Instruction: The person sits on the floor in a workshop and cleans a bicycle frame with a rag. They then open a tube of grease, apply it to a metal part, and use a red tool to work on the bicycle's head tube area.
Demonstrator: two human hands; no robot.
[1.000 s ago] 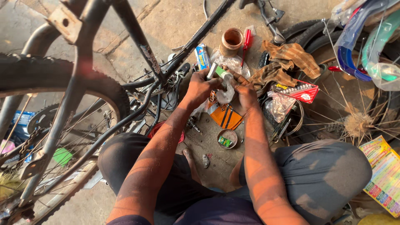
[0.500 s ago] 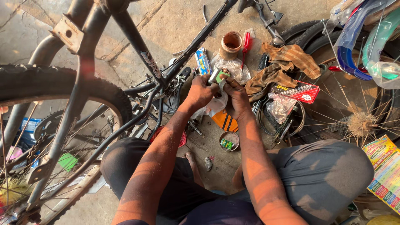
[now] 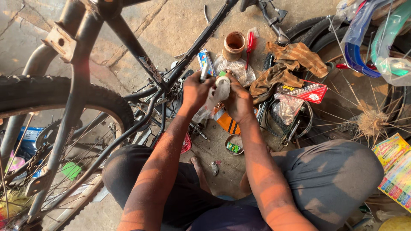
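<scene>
Dusty concrete ground lies beneath both hands: left hand point(image 3: 193, 92) and right hand point(image 3: 238, 101) grip a crumpled white plastic bag point(image 3: 219, 90) between them, upright, equally near.

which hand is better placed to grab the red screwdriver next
Right, probably. The right hand sits on the same side as the red screwdriver, which lies just beyond it by the brown pot. The left hand grips a metal rod by the bicycle frame.
</scene>
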